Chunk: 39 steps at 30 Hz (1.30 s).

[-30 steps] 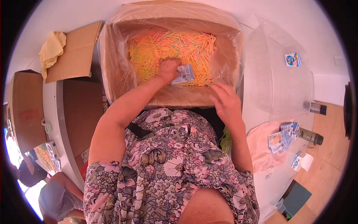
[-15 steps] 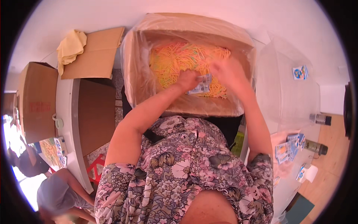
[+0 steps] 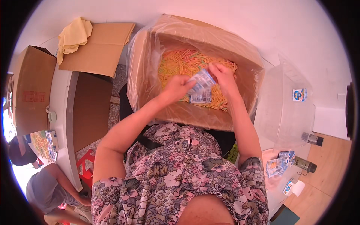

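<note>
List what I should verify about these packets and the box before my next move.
1. Left hand holding upper blue-and-clear packet: ok.
2. Right hand gripping it: cannot tell; it's at the packet's edge.
3. Upper packet's opening: cannot tell; blurred.
4. Both packets in hand: not ok; lower blue-and-clear packet appears on the colored sticks.
5. Clear plastic liner over the cardboard box's rim: ok.

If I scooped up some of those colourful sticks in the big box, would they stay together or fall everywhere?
The sticks would probably slide apart, since they lie loose and crisscrossed in the cardboard box. Each looks thin, so one is likely light and might snap if squeezed, though their hardness can't be seen.
</note>
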Tool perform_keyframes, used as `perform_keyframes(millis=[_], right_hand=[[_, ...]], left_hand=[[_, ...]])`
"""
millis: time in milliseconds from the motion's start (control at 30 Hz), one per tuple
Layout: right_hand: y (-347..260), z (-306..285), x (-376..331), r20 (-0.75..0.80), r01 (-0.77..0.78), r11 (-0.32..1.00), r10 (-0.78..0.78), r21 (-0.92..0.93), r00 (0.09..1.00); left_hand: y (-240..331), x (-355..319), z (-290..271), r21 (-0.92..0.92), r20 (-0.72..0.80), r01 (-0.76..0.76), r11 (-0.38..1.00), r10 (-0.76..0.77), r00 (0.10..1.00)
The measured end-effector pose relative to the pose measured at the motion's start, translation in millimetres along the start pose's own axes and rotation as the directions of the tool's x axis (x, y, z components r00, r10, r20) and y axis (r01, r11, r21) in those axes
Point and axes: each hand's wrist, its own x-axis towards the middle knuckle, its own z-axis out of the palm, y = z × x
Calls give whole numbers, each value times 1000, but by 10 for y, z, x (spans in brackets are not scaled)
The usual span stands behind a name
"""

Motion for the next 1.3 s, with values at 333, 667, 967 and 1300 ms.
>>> perform_keyframes(millis=[333, 667, 967, 1300], right_hand=[[379, 374, 1176, 387, 232, -335, -533, -913, 753], [335, 271, 1003, 419, 334, -261, -435, -906, 797], [449, 652, 835, -187, 36, 918, -119, -395, 975], [236, 694, 1297, 22, -130, 571, 191, 811, 981]], left_hand=[[-112, -322, -175, -115, 116, 101, 988, -87, 989], [-252, -292, -162, -140, 83, 73, 987, -61, 995], [-224, -267, -158, -181, 101, 78, 980, -61, 993], [-110, -244, -184, -266, 146, 146, 953, -110, 983]])
